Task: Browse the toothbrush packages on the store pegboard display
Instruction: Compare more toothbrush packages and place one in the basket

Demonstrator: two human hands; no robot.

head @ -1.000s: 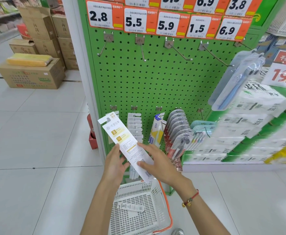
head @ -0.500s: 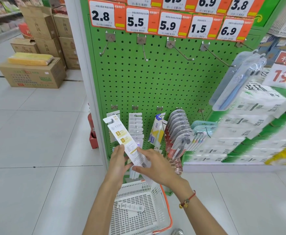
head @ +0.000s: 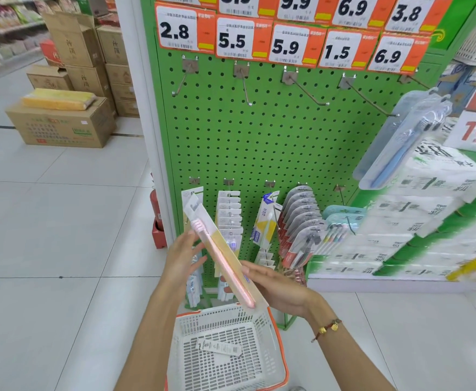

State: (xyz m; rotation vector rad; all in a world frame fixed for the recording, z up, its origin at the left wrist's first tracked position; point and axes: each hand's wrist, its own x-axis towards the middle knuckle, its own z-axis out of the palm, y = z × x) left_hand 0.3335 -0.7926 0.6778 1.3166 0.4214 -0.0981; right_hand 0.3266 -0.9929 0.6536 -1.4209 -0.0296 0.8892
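Note:
A long toothbrush package [head: 222, 255] with a pink brush facing me is held slantwise in front of the green pegboard [head: 259, 142]. My left hand [head: 181, 256] pinches its upper left edge with thumb and fingers. My right hand [head: 273, 289] holds its lower end from behind, fingers curled round it. Rows of toothbrush packages [head: 299, 221] hang on the lower hooks. A blue toothbrush package [head: 400, 142] hangs on an upper hook at the right.
A white and orange basket [head: 273, 342] sits below my hands with one small package [head: 220, 347] inside. Orange price tags [head: 242, 38] line the top. Cardboard boxes [head: 62, 122] stand at the left, tissue packs [head: 417, 210] at the right. Several upper hooks are bare.
The package has been turned over: its white printed back faced me before, now the pink brush side does. Both hands kept hold of it.

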